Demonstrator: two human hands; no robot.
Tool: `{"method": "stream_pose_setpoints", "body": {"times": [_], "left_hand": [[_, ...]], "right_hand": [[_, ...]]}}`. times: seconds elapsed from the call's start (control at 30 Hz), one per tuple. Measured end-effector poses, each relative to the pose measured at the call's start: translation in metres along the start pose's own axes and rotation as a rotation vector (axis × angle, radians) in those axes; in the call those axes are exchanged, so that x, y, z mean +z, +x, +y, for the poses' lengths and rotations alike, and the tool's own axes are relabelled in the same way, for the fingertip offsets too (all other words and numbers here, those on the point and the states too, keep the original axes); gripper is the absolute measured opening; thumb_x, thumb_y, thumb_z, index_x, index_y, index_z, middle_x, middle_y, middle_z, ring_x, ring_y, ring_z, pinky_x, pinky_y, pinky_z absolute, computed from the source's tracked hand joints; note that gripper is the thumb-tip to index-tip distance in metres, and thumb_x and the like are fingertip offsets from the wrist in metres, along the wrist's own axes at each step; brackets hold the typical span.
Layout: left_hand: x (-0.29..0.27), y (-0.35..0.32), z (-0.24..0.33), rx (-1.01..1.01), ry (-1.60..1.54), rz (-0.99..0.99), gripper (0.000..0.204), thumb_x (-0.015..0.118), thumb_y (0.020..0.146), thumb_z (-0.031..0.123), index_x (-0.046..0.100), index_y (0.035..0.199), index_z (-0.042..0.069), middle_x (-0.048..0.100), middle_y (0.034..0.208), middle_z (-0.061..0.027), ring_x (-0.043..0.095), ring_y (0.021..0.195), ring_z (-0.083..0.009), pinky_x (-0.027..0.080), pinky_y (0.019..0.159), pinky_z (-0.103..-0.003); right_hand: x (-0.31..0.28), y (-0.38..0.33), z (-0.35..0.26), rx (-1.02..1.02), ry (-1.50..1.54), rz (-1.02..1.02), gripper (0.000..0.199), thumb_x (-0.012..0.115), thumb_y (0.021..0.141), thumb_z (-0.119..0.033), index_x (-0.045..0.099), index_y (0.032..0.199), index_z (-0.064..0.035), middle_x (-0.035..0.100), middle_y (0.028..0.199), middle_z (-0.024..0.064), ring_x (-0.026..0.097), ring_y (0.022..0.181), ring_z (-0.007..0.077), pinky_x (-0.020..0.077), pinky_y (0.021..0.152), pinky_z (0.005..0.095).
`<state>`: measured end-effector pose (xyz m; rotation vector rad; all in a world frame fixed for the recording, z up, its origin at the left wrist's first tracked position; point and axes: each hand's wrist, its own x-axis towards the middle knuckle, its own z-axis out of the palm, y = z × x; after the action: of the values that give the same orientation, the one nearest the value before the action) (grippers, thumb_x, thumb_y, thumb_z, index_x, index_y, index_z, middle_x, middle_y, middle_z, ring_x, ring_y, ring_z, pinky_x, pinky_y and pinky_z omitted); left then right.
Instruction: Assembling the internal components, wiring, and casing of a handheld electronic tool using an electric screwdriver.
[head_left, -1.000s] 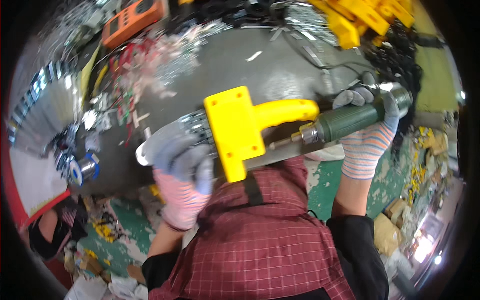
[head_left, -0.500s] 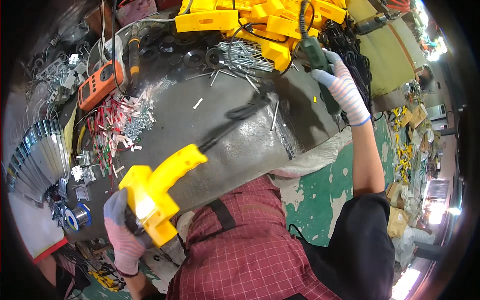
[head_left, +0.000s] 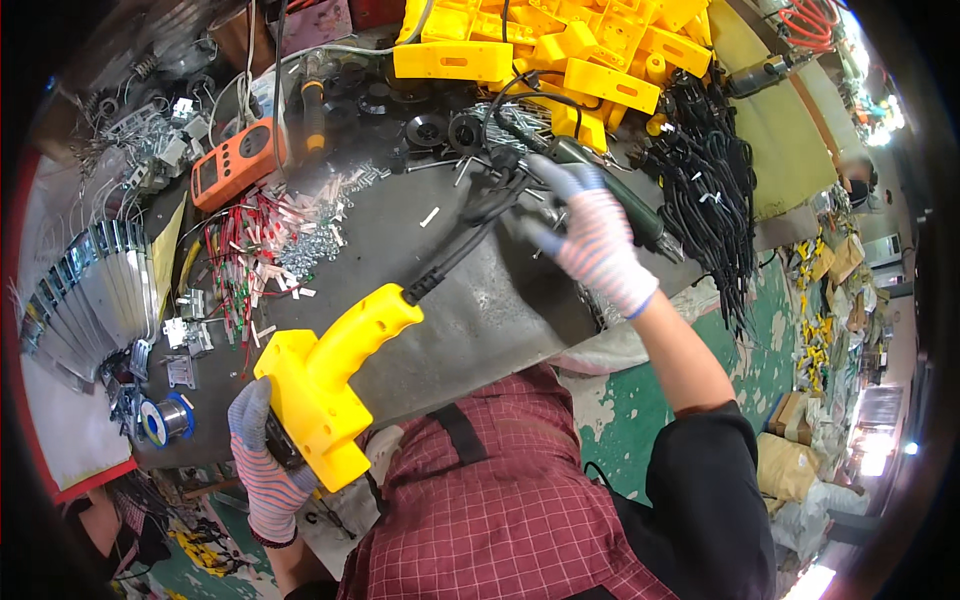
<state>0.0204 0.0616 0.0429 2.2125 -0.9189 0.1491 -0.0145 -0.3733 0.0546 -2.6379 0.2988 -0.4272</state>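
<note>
My left hand (head_left: 262, 465), in a striped knit glove, is closed around the lower end of a yellow plastic tool housing (head_left: 322, 395). A curved handle rises from the housing toward the bench. From the handle's end runs a black power cord (head_left: 440, 272), its folded bundle (head_left: 492, 208) lying over the bench. My right hand (head_left: 602, 240), gloved alike, reaches across with thumb and fingers apart beside that bundle; its fingertips are slightly blurred. Behind the right hand, a dark green electric screwdriver (head_left: 645, 222) lies on the bench, partly hidden by the fingers.
Yellow housings (head_left: 560, 45) are piled at the back, with long screws (head_left: 530, 118) before them. Bundled black cords (head_left: 705, 185) hang over the right edge. An orange meter (head_left: 238, 165), red-and-white wire pieces (head_left: 240, 245) and a solder spool (head_left: 167, 418) are on the left.
My right hand has let go of the electric screwdriver, now lying on the bench, and moved left toward the cord bundle. My left hand still holds the yellow housing. The view has shifted slightly.
</note>
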Motion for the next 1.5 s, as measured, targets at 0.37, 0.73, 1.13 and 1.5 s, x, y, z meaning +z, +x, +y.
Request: {"method": "stream_pose_setpoints", "body": {"times": [0.37, 0.73, 1.13, 1.5], "left_hand": [[0.022, -0.022, 0.06, -0.772, -1.511, -0.026, 0.087, 0.09, 0.07, 0.017, 0.044, 0.144, 0.016, 0.045, 0.145, -0.0177, 0.053, 0.128, -0.0344, 0.047, 0.104, -0.042], [0.082, -0.068, 0.021, -0.211, -0.948, -0.081, 0.106, 0.085, 0.075, 0.049, 0.026, 0.151, 0.004, 0.04, 0.15, -0.0136, 0.041, 0.138, -0.0282, 0.033, 0.114, -0.039], [0.055, -0.008, 0.04, -0.533, -1.16, 0.5, 0.057, 0.081, 0.083, 0.021, 0.05, 0.129, 0.005, 0.06, 0.123, -0.0093, 0.06, 0.109, -0.017, 0.049, 0.096, -0.033], [0.059, 0.001, 0.012, -0.633, -1.608, 0.588, 0.046, 0.076, 0.085, 0.02, 0.055, 0.123, 0.003, 0.065, 0.113, -0.0103, 0.066, 0.105, -0.0218, 0.053, 0.095, -0.037]], "right_hand": [[0.013, 0.04, -0.097, -0.089, 0.988, -0.051, 0.035, 0.076, 0.086, -0.008, 0.061, 0.117, -0.0049, 0.065, 0.108, 0.0033, 0.062, 0.098, 0.0132, 0.0502, 0.087, 0.0294], [0.078, 0.15, -0.23, -0.588, 0.703, -0.13, 0.02, 0.072, 0.089, -0.012, 0.066, 0.104, -0.0014, 0.068, 0.098, 0.0056, 0.065, 0.087, 0.0167, 0.0529, 0.084, 0.0294], [0.095, 0.234, -0.203, -0.113, 0.564, -0.361, 0.025, 0.069, 0.083, -0.012, 0.065, 0.104, -0.0009, 0.069, 0.09, 0.0216, 0.067, 0.087, 0.0397, 0.0539, 0.073, 0.0414], [0.093, 0.238, -0.222, -0.2, -0.218, -0.231, 0.034, 0.062, 0.084, -0.029, 0.068, 0.108, -0.0057, 0.07, 0.105, 0.0216, 0.066, 0.104, 0.0379, 0.0526, 0.09, 0.0461]]}}
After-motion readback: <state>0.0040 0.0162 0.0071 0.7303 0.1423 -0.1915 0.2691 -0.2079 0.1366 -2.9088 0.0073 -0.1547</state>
